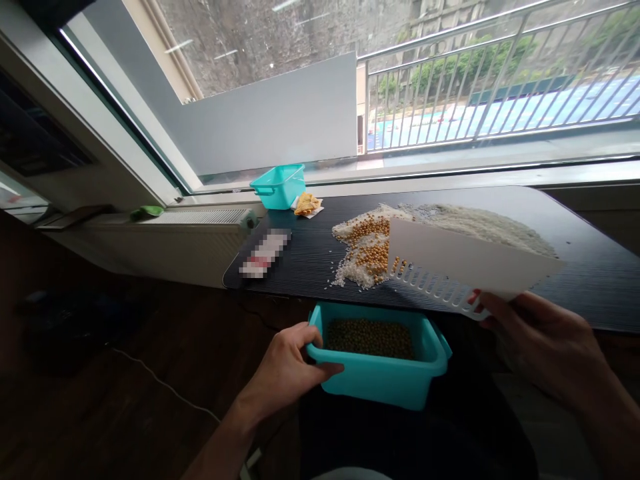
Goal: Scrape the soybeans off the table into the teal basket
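My left hand [290,360] grips the left end of a turquoise plastic bin [380,383], thumb along its outer side and fingers over the rim. Small greenish-brown grains [370,339], perhaps mung beans, cover the bin's bottom. The bin is held just below the table's front edge. In my right hand [540,333] is a thin white plastic sheet [465,257] with a row of slots along its lower edge. The sheet is tilted over the table and hides part of the piles. Left of it lie yellow round beans [373,257] mixed with white rice [357,273].
A dark table [310,253] stands against the window. More white rice [490,223] spreads behind the sheet. A second turquoise bin [281,187] and a crumpled yellow cloth-like piece [307,204] sit at the back left. A blurred flat object [266,253] lies near the left edge. A radiator [200,227] is beyond.
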`<action>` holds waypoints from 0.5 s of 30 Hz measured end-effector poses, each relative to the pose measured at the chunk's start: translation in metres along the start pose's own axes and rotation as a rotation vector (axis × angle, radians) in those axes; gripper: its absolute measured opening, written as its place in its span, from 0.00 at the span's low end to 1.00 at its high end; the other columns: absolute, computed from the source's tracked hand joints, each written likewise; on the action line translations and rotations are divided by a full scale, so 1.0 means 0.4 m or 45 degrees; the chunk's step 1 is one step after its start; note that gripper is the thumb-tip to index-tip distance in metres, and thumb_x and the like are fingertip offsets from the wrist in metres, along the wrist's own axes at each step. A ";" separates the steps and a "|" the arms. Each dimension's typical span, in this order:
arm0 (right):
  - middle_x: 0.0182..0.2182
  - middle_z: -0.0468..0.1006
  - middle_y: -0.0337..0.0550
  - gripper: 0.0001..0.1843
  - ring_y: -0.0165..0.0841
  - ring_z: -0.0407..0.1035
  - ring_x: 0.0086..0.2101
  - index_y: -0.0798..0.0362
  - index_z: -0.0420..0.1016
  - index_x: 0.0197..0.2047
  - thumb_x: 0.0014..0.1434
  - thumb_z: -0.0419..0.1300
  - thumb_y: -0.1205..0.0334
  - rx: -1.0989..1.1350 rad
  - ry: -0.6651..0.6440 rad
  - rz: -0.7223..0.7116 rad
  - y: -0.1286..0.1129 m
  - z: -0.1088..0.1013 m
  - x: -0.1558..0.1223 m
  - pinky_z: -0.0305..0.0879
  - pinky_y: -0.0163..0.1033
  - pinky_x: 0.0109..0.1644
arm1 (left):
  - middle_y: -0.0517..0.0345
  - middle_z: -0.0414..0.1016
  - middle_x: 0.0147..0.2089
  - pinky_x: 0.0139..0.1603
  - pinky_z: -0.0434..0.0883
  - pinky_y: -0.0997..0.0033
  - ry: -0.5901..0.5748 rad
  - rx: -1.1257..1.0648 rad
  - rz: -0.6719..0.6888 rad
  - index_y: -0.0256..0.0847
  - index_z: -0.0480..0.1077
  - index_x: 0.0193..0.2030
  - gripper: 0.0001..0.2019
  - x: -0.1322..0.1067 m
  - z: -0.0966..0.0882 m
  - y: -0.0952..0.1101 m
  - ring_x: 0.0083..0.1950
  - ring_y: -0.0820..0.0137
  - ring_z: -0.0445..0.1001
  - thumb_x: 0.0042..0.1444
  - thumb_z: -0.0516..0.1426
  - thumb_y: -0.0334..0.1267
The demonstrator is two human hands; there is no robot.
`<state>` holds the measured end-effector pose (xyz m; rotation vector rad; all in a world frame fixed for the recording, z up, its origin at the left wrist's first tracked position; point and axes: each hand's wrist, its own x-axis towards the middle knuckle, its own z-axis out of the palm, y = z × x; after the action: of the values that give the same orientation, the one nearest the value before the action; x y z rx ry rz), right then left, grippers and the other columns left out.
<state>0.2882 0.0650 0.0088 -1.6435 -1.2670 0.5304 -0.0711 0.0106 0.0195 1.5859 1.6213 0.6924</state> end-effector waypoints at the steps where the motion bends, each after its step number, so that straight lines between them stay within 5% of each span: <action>1: 0.25 0.86 0.46 0.32 0.43 0.79 0.27 0.48 0.88 0.30 0.44 0.70 0.25 0.027 -0.027 0.028 -0.006 0.004 0.005 0.75 0.43 0.31 | 0.67 0.65 0.28 0.32 0.58 0.72 -0.010 0.001 0.005 0.42 0.65 0.24 0.16 0.000 0.002 0.000 0.31 0.72 0.63 0.45 0.70 0.40; 9: 0.25 0.85 0.43 0.26 0.41 0.78 0.27 0.48 0.86 0.29 0.43 0.74 0.32 0.164 -0.195 0.087 -0.049 0.021 0.015 0.76 0.44 0.36 | 0.67 0.65 0.29 0.32 0.58 0.72 -0.011 0.028 0.015 0.42 0.66 0.25 0.16 -0.002 0.002 0.005 0.31 0.72 0.63 0.45 0.71 0.37; 15: 0.23 0.84 0.43 0.29 0.41 0.77 0.26 0.47 0.85 0.27 0.42 0.74 0.28 0.164 -0.155 0.049 -0.057 0.020 0.016 0.75 0.46 0.36 | 0.67 0.66 0.28 0.32 0.59 0.72 -0.012 0.017 0.010 0.42 0.66 0.24 0.16 -0.002 0.007 0.008 0.31 0.72 0.64 0.44 0.72 0.37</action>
<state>0.2729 0.0740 0.0265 -1.5496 -1.2641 0.7302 -0.0670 0.0098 0.0205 1.6032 1.6166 0.6785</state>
